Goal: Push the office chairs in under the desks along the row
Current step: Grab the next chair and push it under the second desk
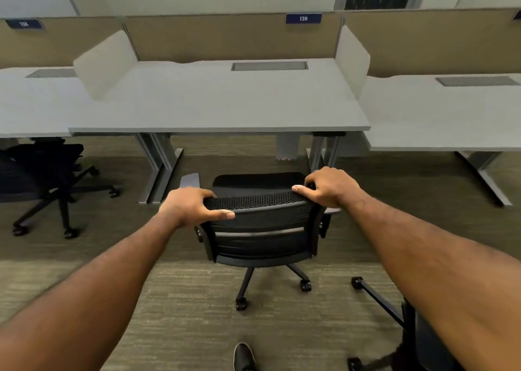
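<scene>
Both hands clamp the chair backrest's top corners, left hand and right hand spread wide, probably to steer it straight under the worktop.

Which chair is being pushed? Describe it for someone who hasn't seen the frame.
Find the middle desk, under the sign reading 139. The chair stands on the carpet before it, not yet under. Unlike the others, both hands grip its mesh backrest.
</scene>
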Action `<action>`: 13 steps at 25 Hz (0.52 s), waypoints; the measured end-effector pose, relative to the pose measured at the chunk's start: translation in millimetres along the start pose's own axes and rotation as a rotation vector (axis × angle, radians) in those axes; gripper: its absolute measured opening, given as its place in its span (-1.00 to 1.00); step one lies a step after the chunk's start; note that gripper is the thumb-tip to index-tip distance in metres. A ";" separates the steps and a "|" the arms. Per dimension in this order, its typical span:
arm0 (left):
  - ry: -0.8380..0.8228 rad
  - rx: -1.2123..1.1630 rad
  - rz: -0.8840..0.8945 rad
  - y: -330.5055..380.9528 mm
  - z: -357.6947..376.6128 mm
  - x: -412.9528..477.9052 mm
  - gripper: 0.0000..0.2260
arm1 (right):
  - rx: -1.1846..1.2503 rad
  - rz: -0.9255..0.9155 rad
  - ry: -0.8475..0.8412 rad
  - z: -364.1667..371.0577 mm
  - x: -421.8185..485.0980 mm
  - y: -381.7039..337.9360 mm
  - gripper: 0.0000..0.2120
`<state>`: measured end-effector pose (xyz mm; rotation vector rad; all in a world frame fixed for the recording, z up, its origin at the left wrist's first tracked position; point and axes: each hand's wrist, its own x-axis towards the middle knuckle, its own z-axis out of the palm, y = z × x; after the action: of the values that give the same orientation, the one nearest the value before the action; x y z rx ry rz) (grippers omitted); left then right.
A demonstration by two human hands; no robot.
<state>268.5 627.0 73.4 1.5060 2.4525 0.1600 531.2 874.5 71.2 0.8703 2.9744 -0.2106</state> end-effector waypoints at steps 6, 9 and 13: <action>0.074 0.069 0.050 -31.2 -18.7 86.6 -0.12 | -0.028 0.178 0.247 -0.2 75.0 4.7 -0.40; 0.088 0.090 0.054 -43.3 -24.0 127.9 -0.14 | 0.012 0.240 0.263 1.2 114.3 11.0 -0.49; 0.119 0.086 0.031 -59.0 -33.1 173.2 -0.10 | 0.025 0.169 0.184 -7.4 174.8 28.1 -0.51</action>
<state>134.2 755.2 63.9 1.6143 2.5598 0.1561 399.0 992.3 62.7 1.2002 3.0458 -0.1715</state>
